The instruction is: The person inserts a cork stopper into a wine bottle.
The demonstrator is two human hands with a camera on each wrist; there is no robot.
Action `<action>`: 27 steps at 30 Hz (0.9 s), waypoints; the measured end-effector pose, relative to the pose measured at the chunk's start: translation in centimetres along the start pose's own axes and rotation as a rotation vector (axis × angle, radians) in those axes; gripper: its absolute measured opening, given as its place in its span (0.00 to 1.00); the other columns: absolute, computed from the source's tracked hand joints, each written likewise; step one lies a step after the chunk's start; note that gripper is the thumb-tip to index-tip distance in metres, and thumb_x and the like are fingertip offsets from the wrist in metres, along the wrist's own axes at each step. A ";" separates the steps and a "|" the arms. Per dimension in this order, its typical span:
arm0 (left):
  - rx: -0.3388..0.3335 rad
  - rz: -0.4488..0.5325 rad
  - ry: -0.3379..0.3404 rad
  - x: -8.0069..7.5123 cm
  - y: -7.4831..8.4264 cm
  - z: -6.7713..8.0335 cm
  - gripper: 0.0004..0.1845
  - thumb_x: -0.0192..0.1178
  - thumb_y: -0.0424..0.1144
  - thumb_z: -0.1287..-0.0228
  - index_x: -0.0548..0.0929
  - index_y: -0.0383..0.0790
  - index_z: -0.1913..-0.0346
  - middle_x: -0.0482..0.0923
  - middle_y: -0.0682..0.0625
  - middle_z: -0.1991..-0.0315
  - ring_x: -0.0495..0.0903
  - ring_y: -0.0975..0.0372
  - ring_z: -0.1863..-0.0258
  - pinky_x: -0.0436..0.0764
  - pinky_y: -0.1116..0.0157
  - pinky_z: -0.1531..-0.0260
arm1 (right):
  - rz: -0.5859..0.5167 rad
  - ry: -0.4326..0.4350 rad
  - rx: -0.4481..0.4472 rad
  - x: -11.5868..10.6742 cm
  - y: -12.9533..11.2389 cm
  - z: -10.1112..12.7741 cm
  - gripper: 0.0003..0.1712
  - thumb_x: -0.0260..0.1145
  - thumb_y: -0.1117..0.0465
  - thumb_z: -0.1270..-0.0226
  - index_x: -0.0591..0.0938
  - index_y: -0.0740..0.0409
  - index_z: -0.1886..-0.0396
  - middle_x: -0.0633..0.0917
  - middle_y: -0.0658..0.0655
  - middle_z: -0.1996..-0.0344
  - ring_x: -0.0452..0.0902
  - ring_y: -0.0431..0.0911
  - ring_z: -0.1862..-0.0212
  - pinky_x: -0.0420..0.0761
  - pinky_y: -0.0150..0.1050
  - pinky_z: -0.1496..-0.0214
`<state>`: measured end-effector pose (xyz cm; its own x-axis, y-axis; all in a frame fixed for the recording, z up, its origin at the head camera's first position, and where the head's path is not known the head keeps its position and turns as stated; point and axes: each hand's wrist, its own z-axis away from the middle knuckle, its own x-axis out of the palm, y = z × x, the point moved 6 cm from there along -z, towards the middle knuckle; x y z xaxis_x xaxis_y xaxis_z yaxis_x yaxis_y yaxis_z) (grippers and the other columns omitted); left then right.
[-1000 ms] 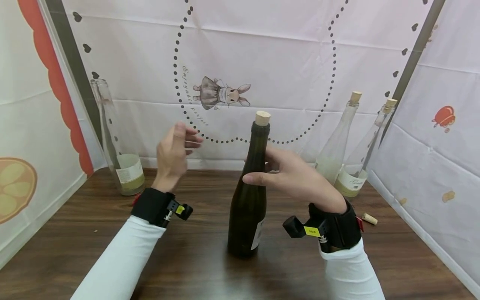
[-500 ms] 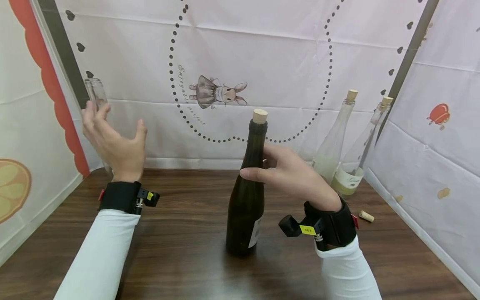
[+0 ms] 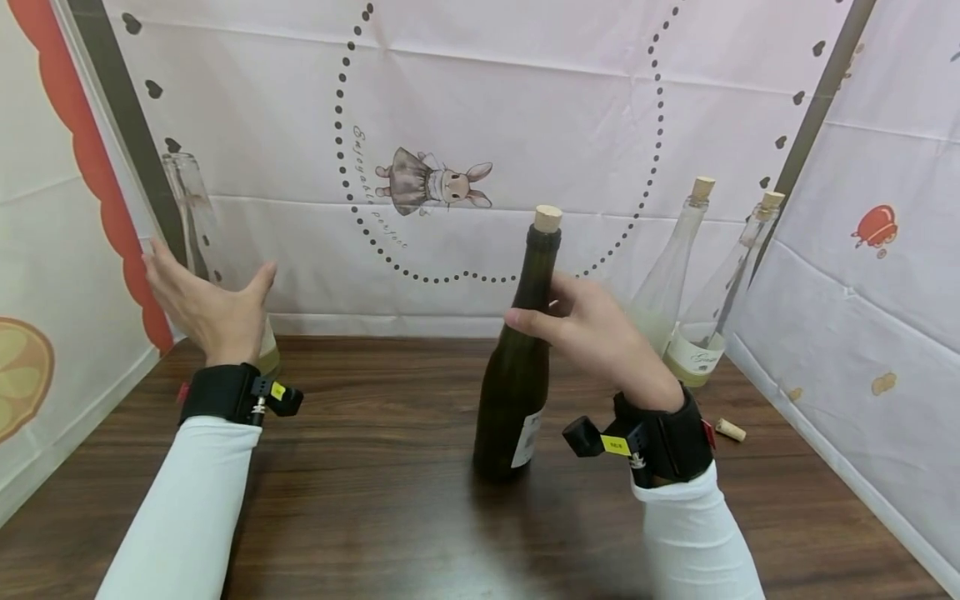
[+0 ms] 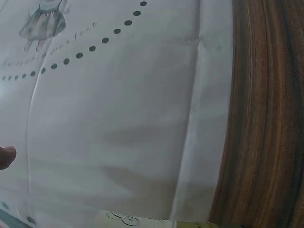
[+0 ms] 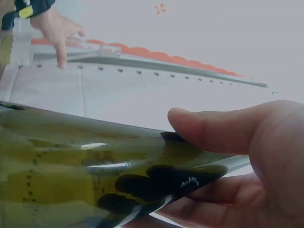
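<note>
While the right hand [image 3: 600, 342] gripped the corked dark green glass bottle's [image 3: 521, 367] neck, the open-fingered left hand [image 3: 213, 312] hovered beside a clear uncorked glass bottle [image 3: 197, 225].

Left hand [image 3: 210, 312] covers lower body of clear uncorked bottle [image 3: 187, 208]. Right hand [image 3: 600, 342] hides part of dark bottle [image 3: 521, 375] neck; fingers behind glass unseen from head view. Right wrist view cuts off dark bottle's both ends. Left wrist view: only fingertip [image 4: 5, 156] at edge. Label print unreadable.
</note>
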<state>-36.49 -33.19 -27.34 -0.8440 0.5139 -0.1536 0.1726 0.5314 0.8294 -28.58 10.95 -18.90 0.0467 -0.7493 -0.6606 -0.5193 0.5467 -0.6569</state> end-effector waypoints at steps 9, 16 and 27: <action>-0.089 0.008 -0.091 0.4 -1.9 0.0 0.63 0.71 0.67 0.38 0.37 0.61 0.13 0.36 0.59 0.13 0.36 0.64 0.16 0.37 0.54 0.21 | 0.031 0.083 0.094 -2.6 1.8 0.3 0.22 0.70 0.48 0.23 0.83 0.60 0.43 0.87 0.60 0.46 0.83 0.56 0.44 0.82 0.54 0.46; -0.103 0.013 -0.121 0.7 -3.1 0.0 0.62 0.71 0.64 0.36 0.38 0.61 0.13 0.38 0.58 0.13 0.38 0.62 0.16 0.40 0.55 0.20 | 0.064 0.129 0.134 -5.0 2.9 1.1 0.26 0.68 0.46 0.22 0.81 0.62 0.39 0.85 0.63 0.41 0.81 0.59 0.40 0.79 0.58 0.41; -0.110 0.017 -0.135 0.8 -3.1 0.0 0.59 0.70 0.63 0.34 0.40 0.61 0.13 0.39 0.59 0.13 0.40 0.64 0.16 0.42 0.57 0.20 | 0.140 0.252 0.223 -9.0 5.6 2.9 0.32 0.66 0.41 0.22 0.80 0.63 0.36 0.84 0.67 0.42 0.81 0.61 0.42 0.81 0.52 0.46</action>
<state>-37.76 -34.41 -29.99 -0.7643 0.6118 -0.2036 0.1237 0.4489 0.8850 -29.41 21.81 -17.67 -0.2377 -0.7151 -0.6573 -0.3056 0.6974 -0.6482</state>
